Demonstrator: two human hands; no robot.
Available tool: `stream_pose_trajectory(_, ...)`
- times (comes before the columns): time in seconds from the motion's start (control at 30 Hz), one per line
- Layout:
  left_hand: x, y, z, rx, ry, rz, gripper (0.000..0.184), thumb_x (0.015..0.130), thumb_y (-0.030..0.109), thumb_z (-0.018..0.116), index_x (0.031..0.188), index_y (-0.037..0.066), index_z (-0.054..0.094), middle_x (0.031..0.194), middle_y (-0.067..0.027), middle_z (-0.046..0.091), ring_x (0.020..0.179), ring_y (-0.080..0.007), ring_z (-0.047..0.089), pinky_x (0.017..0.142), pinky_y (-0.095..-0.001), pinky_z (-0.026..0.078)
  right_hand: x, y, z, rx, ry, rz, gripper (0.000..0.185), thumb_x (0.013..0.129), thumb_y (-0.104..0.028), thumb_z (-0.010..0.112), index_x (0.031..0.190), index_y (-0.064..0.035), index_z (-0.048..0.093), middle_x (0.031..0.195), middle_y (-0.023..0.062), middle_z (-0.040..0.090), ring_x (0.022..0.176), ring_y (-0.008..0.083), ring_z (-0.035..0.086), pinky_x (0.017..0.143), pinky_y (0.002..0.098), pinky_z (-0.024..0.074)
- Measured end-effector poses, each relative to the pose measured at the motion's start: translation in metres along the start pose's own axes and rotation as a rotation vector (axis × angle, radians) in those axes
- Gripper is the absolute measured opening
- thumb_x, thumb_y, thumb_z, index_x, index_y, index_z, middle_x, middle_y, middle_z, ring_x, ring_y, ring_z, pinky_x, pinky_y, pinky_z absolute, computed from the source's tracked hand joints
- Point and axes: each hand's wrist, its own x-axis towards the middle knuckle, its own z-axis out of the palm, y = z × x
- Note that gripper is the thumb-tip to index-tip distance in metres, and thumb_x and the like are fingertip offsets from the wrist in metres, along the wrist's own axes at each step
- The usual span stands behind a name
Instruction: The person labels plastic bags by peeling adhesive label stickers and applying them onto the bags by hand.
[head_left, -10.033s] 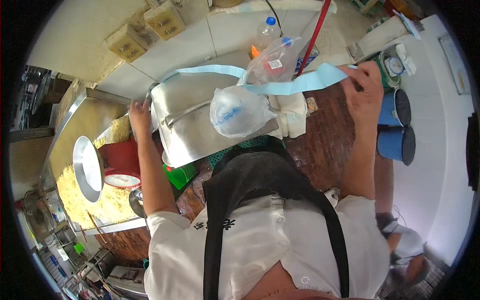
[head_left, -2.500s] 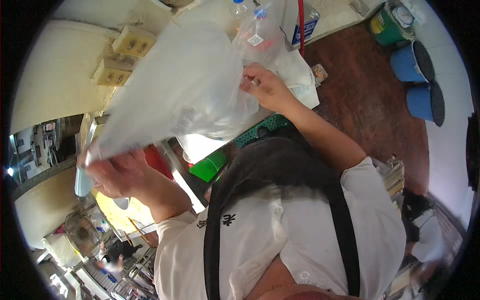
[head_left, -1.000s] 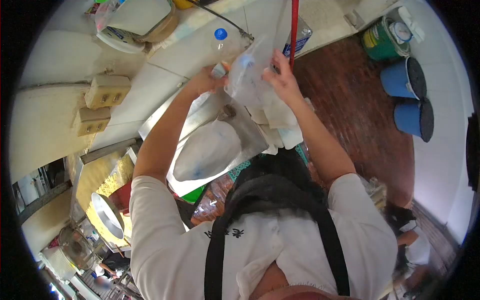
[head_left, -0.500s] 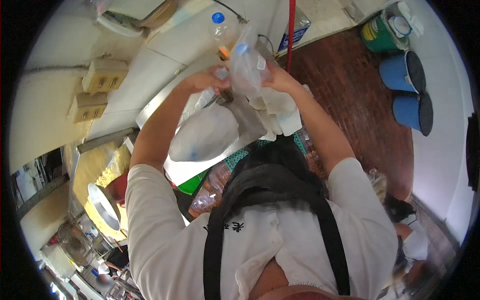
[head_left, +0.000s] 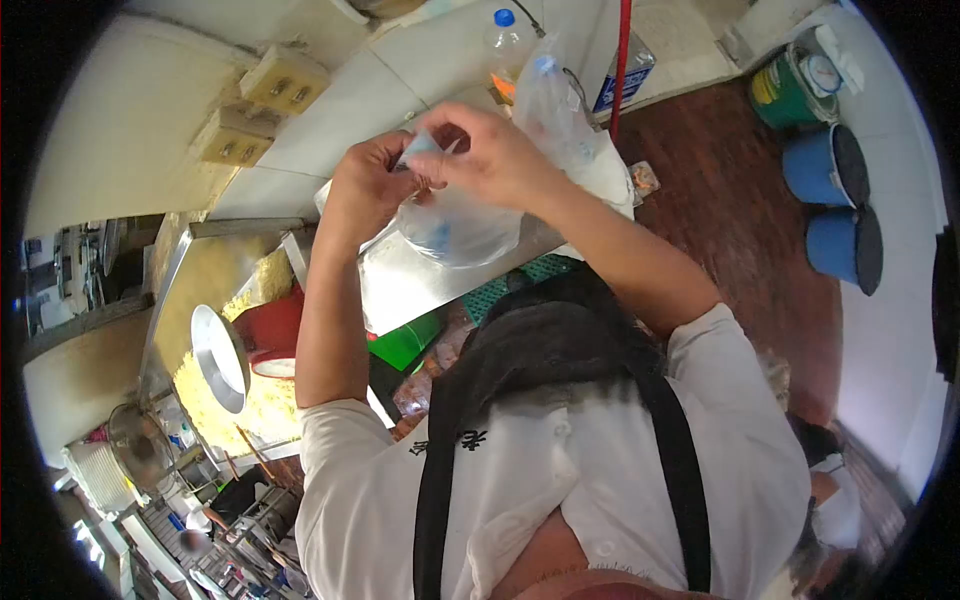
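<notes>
A clear plastic bag (head_left: 465,238) bulges on the metal worktop (head_left: 385,290), with a bluish patch showing through it. Just above it, both hands meet around a light, translucent piece of plastic, which looks like the bag's gathered top. My left hand (head_left: 368,190) pinches it from the left. From the right, my right hand (head_left: 490,155) curls over it, thumb and fingers closed. Whether this piece joins the bag below is partly hidden by the fingers. Another clear bag (head_left: 552,105), with a blue spot near its top, stands to the right, apart from the hands.
A blue-capped bottle (head_left: 508,50) stands at the wall. Left are a metal bowl (head_left: 218,355) and yellow noodle-like food (head_left: 262,400). A green container (head_left: 405,340) sits below the worktop edge. Blue buckets (head_left: 840,245) line the right wall. Other people are in the background.
My right hand has let go of the bag now standing by the bottle and moved left to meet my left hand over the bulging bag. The view has shifted slightly.
</notes>
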Motion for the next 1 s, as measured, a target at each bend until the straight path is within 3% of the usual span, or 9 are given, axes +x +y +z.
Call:
stream_pose_trajectory(0.07, -0.017, 0.000, -0.004, -0.034, -0.003, 0.036, 0.018, 0.086, 0.008, 0.076, 0.097, -0.002, 0.066, 0.082, -0.0059, 0.070, 0.071, -0.0127, 0.065, 0.068, -0.0276, 0.051, 0.010, -0.010, -0.005, 0.061, -0.136, 0.206, 0.039, 0.091, -0.030, 0.072, 0.116, -0.0027, 0.060, 0.092, 0.0071, 0.065, 0.088, 0.0155, 0.062, 0.080, 0.0316, 0.0503)
stream_pose_trajectory(0.2, -0.032, -0.037, -0.022, -0.196, 0.140, 0.120, 0.017, 0.093, 0.012, 0.069, 0.099, -0.003, 0.064, 0.091, -0.0095, 0.070, 0.077, -0.0158, 0.068, 0.072, -0.0285, 0.054, 0.014, -0.006, 0.006, 0.258, 0.012, 0.230, 0.027, 0.089, -0.022, 0.074, 0.102, -0.0025, 0.061, 0.086, 0.0056, 0.064, 0.084, 0.0161, 0.062, 0.076, 0.0328, 0.0498)
stream_pose_trajectory(0.3, -0.049, -0.042, -0.025, -0.308, 0.179, 0.002, 0.017, 0.094, 0.010, 0.066, 0.103, -0.005, 0.065, 0.091, -0.0091, 0.070, 0.079, -0.0159, 0.067, 0.074, -0.0272, 0.054, 0.017, -0.003, 0.029, -0.254, 0.555, -0.318, 0.021, 0.082, -0.018, 0.075, 0.093, -0.0045, 0.063, 0.088, 0.0094, 0.063, 0.089, 0.0293, 0.062, 0.080, 0.0417, 0.0484)
stream_pose_trajectory(0.4, -0.060, -0.033, -0.011, -0.384, 0.323, 0.057, 0.018, 0.094, 0.008, 0.067, 0.106, -0.005, 0.068, 0.090, -0.0063, 0.071, 0.080, -0.0120, 0.065, 0.072, -0.0252, 0.051, -0.004, -0.030, 0.034, -0.464, 0.318, -0.438, 0.022, 0.082, -0.020, 0.076, 0.096, -0.0081, 0.065, 0.087, 0.0064, 0.060, 0.094, 0.0283, 0.060, 0.078, 0.0394, 0.0448)
stream_pose_trajectory(0.5, -0.074, -0.024, -0.003, -0.003, 0.407, 0.107, 0.021, 0.094, 0.010, 0.068, 0.110, -0.003, 0.069, 0.090, -0.0073, 0.073, 0.081, -0.0120, 0.066, 0.074, -0.0271, 0.053, -0.012, -0.041, 0.046, -0.490, 0.224, -0.441, 0.021, 0.081, -0.024, 0.077, 0.093, -0.0092, 0.068, 0.085, 0.0054, 0.062, 0.088, 0.0277, 0.061, 0.076, 0.0403, 0.0435)
stream_pose_trajectory(0.7, -0.093, -0.008, 0.003, 0.122, 0.387, 0.106, 0.022, 0.094, 0.009, 0.067, 0.113, 0.000, 0.071, 0.095, -0.0057, 0.073, 0.085, -0.0085, 0.063, 0.080, -0.0267, 0.051, -0.011, -0.040, 0.041, -0.351, 0.107, -0.378, 0.019, 0.082, -0.026, 0.077, 0.090, -0.0099, 0.071, 0.079, 0.0057, 0.065, 0.079, 0.0252, 0.062, 0.075, 0.0388, 0.0441)
stream_pose_trajectory(0.8, -0.096, -0.007, 0.001, 0.166, 0.380, 0.148, 0.023, 0.093, 0.009, 0.067, 0.114, 0.000, 0.070, 0.091, -0.0096, 0.073, 0.082, -0.0127, 0.067, 0.077, -0.0284, 0.053, -0.013, -0.041, 0.039, -0.156, 0.004, -0.237, 0.016, 0.086, -0.022, 0.075, 0.093, -0.0086, 0.072, 0.081, 0.0076, 0.067, 0.078, 0.0234, 0.063, 0.074, 0.0351, 0.0477)
stream_pose_trajectory(0.9, -0.096, -0.015, 0.001, 0.060, 0.367, 0.151, 0.019, 0.093, 0.009, 0.067, 0.109, -0.001, 0.070, 0.088, -0.0092, 0.072, 0.081, -0.0129, 0.067, 0.075, -0.0292, 0.053, -0.020, -0.045, 0.036, -0.039, 0.024, -0.058, 0.013, 0.089, -0.017, 0.070, 0.095, -0.0057, 0.071, 0.083, 0.0071, 0.069, 0.075, 0.0189, 0.063, 0.072, 0.0301, 0.0500)
stream_pose_trajectory(1.0, -0.097, -0.017, -0.004, -0.004, 0.366, 0.067, 0.013, 0.093, 0.008, 0.065, 0.103, 0.000, 0.069, 0.086, -0.0109, 0.070, 0.079, -0.0160, 0.067, 0.074, -0.0312, 0.053, -0.028, -0.028, 0.027, 0.017, 0.086, -0.027, 0.014, 0.091, -0.015, 0.068, 0.097, -0.0026, 0.070, 0.088, 0.0066, 0.070, 0.077, 0.0143, 0.063, 0.073, 0.0286, 0.0504)
